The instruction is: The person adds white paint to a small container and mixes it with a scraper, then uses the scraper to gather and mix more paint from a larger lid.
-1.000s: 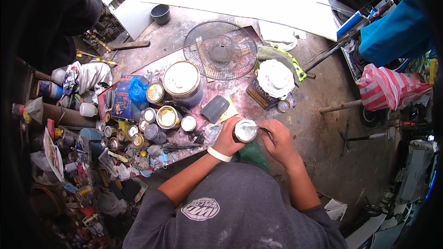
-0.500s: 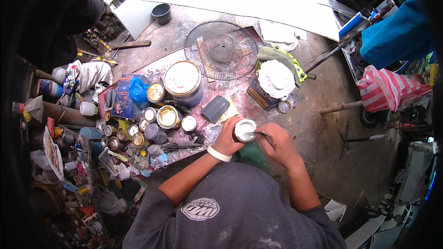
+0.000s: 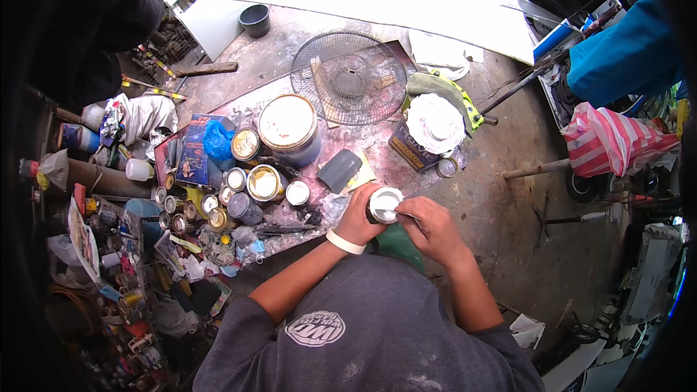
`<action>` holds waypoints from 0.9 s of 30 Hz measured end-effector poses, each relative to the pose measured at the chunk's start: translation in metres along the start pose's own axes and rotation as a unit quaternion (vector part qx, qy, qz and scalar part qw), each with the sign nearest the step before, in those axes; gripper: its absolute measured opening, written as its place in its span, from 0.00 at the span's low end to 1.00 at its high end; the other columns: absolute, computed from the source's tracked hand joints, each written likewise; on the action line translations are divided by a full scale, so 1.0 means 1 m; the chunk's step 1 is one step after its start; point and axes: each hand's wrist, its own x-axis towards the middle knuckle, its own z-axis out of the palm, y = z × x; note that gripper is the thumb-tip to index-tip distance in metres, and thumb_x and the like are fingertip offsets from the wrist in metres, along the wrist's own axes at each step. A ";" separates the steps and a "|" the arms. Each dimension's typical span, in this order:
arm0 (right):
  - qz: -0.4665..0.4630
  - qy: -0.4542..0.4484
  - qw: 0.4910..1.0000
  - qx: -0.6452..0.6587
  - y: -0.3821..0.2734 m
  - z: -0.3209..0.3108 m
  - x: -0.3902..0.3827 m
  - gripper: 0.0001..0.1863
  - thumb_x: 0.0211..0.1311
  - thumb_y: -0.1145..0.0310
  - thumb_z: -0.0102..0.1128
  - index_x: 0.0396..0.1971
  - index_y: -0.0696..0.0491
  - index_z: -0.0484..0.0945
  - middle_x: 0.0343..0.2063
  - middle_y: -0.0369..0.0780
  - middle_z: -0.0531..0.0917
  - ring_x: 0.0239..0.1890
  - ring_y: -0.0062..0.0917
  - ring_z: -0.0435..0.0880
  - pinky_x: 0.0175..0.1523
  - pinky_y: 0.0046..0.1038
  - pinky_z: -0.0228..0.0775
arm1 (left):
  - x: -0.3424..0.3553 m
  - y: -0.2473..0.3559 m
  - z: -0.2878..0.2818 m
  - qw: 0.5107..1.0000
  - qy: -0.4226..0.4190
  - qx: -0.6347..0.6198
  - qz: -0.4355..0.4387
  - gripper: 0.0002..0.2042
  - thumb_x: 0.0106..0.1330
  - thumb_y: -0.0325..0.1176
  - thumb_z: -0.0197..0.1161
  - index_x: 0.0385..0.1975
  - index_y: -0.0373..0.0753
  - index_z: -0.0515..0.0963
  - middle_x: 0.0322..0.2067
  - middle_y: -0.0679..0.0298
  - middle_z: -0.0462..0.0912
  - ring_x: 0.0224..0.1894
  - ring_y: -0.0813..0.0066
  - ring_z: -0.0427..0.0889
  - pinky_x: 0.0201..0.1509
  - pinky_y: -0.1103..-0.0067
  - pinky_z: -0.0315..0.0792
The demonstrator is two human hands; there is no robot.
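With the open can (image 3: 377,219) as clock centre and twelve at the top: find a blue plastic bag (image 3: 218,140) just short of ten o'clock; nearer, just past nine, small paint pots (image 3: 265,183) crowded together on the paint-stained counter (image 3: 363,141); at ten, a large pail (image 3: 288,123) with a stained whitish top, then, closer in, a dark grey block (image 3: 340,171); next, see the left hand (image 3: 357,219) wrapped around the can's side, mouth facing up, white contents (image 3: 382,199) inside; then the right hand (image 3: 433,227) at four, pinching a thin pale tool (image 3: 391,209) between thumb and fingers, tip inside the mouth, full shape hidden; judging by this, probably stirring or scraping the white contents; calling, for any further stroke, for a firm left grip, a light right pinch and a tip held within the rim; beyond, at one, note a white bundle (image 3: 435,123) above a dark box (image 3: 412,151); far off, at half past two, a red-and-white striped bag (image 3: 617,139).
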 end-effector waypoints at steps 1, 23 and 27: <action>0.000 0.012 1.000 -0.010 0.002 -0.002 0.000 0.13 0.56 0.80 0.67 0.43 0.55 0.80 0.36 0.45 0.85 0.39 0.43 0.85 0.43 0.38 0.78 | -0.001 0.000 0.000 1.000 0.001 0.000 -0.001 0.41 0.45 0.31 0.79 0.64 0.37 0.68 0.58 0.50 0.74 0.64 0.48 0.73 0.70 0.60 0.66; -0.004 0.046 0.999 -0.027 0.002 -0.005 0.002 0.13 0.57 0.82 0.66 0.43 0.56 0.82 0.38 0.45 0.86 0.41 0.42 0.86 0.47 0.37 0.78 | -0.001 0.000 0.003 1.000 0.001 0.002 -0.011 0.40 0.47 0.32 0.80 0.63 0.36 0.68 0.58 0.50 0.74 0.63 0.49 0.73 0.69 0.62 0.66; 0.003 -0.002 1.000 0.014 -0.004 -0.003 -0.002 0.12 0.58 0.83 0.66 0.42 0.56 0.82 0.38 0.46 0.86 0.41 0.41 0.86 0.47 0.36 0.78 | -0.002 -0.002 0.002 1.000 0.003 -0.004 -0.013 0.40 0.48 0.32 0.80 0.64 0.37 0.67 0.59 0.50 0.73 0.64 0.49 0.72 0.69 0.62 0.66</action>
